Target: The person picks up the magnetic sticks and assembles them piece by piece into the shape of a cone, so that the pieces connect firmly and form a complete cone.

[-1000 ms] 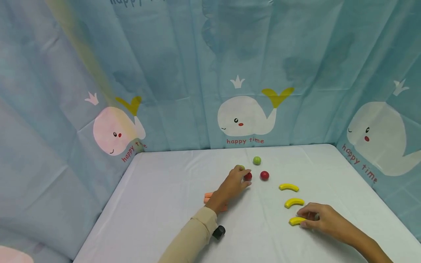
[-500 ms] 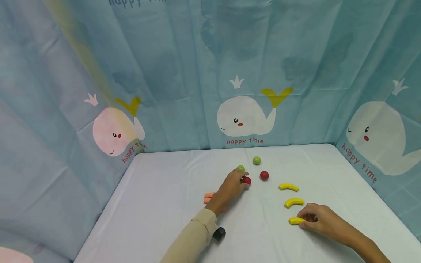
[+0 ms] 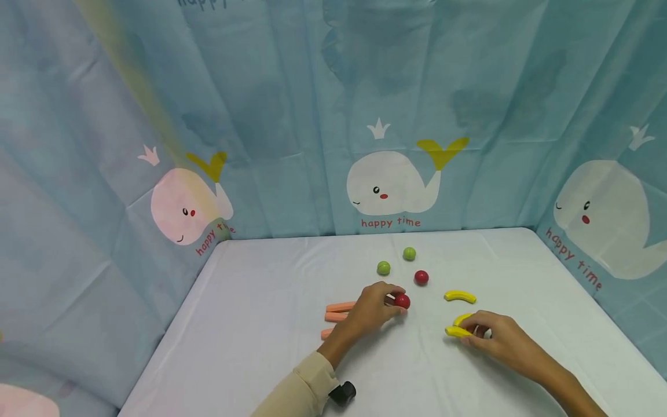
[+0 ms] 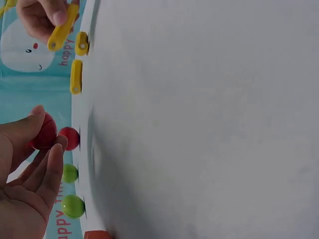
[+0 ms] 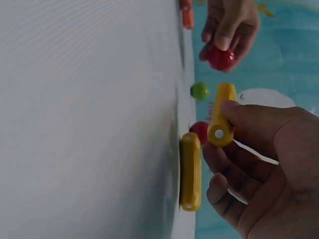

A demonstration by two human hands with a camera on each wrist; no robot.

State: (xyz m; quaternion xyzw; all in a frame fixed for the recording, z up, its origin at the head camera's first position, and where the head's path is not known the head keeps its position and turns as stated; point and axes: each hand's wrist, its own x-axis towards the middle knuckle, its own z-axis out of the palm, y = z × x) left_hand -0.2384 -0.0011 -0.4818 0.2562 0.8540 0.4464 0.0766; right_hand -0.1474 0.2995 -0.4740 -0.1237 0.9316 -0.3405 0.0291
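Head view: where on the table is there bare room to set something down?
Widest: between the orange sticks and the left edge of the table. Smaller: between the far yellow banana and the right edge. Crowded: around the left hand, red balls and green balls.

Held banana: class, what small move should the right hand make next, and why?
Probably ease the held banana slightly leftward: the right hand holds it above the table, and in the head view it partly hides a resting banana, so lowering it there might knock that one.
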